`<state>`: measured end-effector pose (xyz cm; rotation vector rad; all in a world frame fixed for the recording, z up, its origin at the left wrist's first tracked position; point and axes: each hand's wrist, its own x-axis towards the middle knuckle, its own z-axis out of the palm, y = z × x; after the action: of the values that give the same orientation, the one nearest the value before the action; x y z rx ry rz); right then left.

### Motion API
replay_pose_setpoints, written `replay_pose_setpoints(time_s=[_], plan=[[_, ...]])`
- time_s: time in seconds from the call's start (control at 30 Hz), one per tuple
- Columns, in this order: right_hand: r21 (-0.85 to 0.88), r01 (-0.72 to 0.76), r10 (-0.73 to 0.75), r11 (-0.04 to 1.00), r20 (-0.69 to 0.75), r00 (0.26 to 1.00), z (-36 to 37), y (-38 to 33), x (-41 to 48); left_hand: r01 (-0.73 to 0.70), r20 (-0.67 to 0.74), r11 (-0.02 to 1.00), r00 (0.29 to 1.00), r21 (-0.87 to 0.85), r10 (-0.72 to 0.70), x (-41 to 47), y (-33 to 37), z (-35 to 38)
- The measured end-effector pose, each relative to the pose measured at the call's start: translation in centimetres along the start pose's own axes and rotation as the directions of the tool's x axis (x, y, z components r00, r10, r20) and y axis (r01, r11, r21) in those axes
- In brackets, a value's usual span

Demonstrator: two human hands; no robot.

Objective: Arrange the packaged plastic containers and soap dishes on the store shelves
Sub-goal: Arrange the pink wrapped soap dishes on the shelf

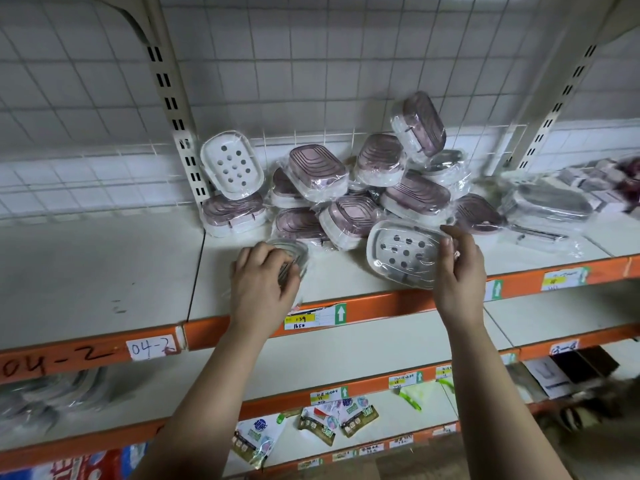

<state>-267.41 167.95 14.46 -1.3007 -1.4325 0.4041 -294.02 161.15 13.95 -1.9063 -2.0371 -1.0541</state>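
A loose pile of wrapped soap dishes (349, 188) with pink lids and white bases lies at the back of the white shelf (104, 265). My left hand (265, 275) grips a clear wrapped dish (294, 252) near the shelf's front, its fingers curled over it. My right hand (459, 261) holds the right edge of a wrapped white dish with round holes (403, 252), which is tilted up toward me. Another holed white dish (232, 164) leans against the upright post at the pile's left.
A grey wrapped container (550, 204) and small packs (602, 181) lie to the right. The orange shelf edge (381, 304) carries price labels. Lower shelves hold sachets (318, 424) and other packets. A wire grid backs the shelf; bare shelf surface stretches left.
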Motion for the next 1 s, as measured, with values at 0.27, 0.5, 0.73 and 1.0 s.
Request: replay_pose_setpoints(time_s=[0.27,0.5,0.73,1.0], plan=[[0.087,0.242,-0.252,0.966,0.139,0.958,-0.2,-0.9,-1.1,-0.013,0.059,1.0,0.998,-0.017,0.014,0.3,-0.5,0.2],[0.214,0.09,-0.139,0.973,0.226,0.964,1.2,-0.2,-3.2,0.004,0.085,0.998,0.996,-0.068,0.001,0.2,-0.2,-0.5],[0.174,-0.095,0.069,0.98,0.147,0.987,1.5,-1.5,-2.7,-0.003,0.221,0.997,0.975,-0.072,0.019,-1.5,-1.2,-1.4],[0.088,-0.01,0.012,0.996,-0.022,1.0,1.4,-3.7,-5.1,0.004,0.151,0.988,0.988,-0.156,0.02,-2.2,-1.8,-3.5]])
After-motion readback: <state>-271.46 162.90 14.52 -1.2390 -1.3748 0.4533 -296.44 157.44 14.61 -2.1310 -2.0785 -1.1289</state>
